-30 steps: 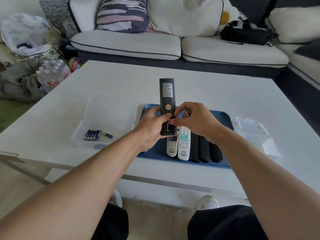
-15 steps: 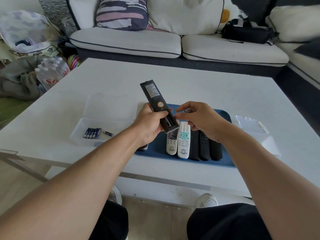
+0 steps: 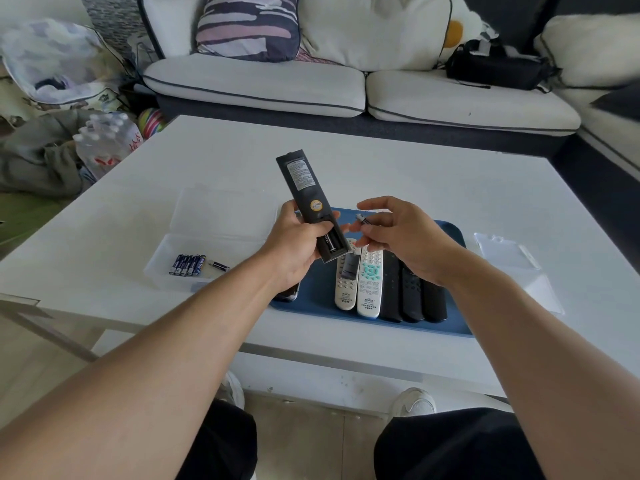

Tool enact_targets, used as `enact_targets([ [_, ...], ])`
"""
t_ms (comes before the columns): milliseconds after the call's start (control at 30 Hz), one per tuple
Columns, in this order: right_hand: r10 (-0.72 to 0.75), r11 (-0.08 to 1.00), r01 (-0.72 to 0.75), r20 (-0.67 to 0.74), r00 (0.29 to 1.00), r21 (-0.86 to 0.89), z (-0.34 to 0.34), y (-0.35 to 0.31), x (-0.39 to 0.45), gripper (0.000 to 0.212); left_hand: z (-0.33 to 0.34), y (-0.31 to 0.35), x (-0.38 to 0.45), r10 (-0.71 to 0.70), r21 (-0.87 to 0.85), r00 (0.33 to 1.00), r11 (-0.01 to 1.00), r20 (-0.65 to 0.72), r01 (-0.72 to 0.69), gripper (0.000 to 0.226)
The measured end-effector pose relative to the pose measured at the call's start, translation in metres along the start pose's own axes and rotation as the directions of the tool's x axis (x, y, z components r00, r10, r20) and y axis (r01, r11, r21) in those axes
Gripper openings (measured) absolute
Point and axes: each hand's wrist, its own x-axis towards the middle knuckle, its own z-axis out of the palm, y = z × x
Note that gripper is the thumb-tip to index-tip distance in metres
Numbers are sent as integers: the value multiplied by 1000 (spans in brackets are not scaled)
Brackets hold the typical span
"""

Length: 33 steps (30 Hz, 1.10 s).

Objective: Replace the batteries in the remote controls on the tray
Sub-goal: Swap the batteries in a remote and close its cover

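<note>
A black remote (image 3: 309, 204) is held back-side up above the blue tray (image 3: 457, 325), tilted away to the left, its battery bay open with one battery (image 3: 331, 242) inside. The left hand (image 3: 298, 242) grips its lower half, fingers curled round the body. Just beside it, the right hand (image 3: 403, 237) pinches a second battery (image 3: 362, 220) between thumb and fingers, clear of the remote. Below, on the tray, two white remotes (image 3: 360, 280) and three black ones (image 3: 412, 294) lie side by side, reaching near the tray's front edge. To the left sits a clear box (image 3: 162, 261) holding spare batteries (image 3: 188, 264); to the right, a second clear box (image 3: 509, 252). The white counter (image 3: 415, 168) beyond the tray is bare up to its far edge, facing a sofa (image 3: 346, 88).
</note>
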Motion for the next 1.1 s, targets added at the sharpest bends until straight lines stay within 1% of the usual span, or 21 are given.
enact_targets([
  [67,-4,1000,4,9,1000,24,1,-1,-1,23,-1,1,2,12,3,1000,1000,-18,-12,42],
  [200,-20,996,20,2,1000,-86,3,0,0,9,-5,0,5,14,-9,998,1000,-58,-15,41],
  [267,-13,996,13,-5,1000,-84,4,-1,0,10,-6,0,6,25,13,997,1000,-67,-24,42],
  [400,-52,998,53,-5,999,35,5,-2,-2,14,-7,1,6,16,4,999,1000,-48,-16,43],
  [433,-72,997,72,-3,997,27,5,-2,-2,16,-7,1,6,12,-4,999,1000,-42,-13,43],
  [533,-123,987,125,20,992,-103,10,-3,-2,19,-6,0,6,20,-13,999,1000,-38,-21,42],
  [633,-51,985,57,42,998,-162,21,-3,-3,31,-5,-2,7,32,31,998,999,-50,-30,43],
  [700,-23,965,29,28,999,-260,28,-3,-1,35,-5,-2,7,39,44,998,998,-56,-36,43],
  [767,-41,909,34,-8,999,-416,32,-3,0,30,-5,-2,8,50,59,997,997,-64,-46,43],
  [833,-87,852,55,-37,996,-520,34,-5,-1,15,-6,-4,7,56,77,996,996,-73,-50,41],
  [867,-108,832,68,-40,993,-551,34,-7,-2,11,-6,-6,8,55,86,996,995,-77,-48,41],
  [967,-110,786,57,-48,993,-616,36,-11,-4,14,-4,-9,8,53,109,994,993,-96,-42,42],
  [1100,-26,805,-32,-90,996,-592,37,-14,-5,12,0,-8,7,42,116,995,993,-88,-32,26],
])
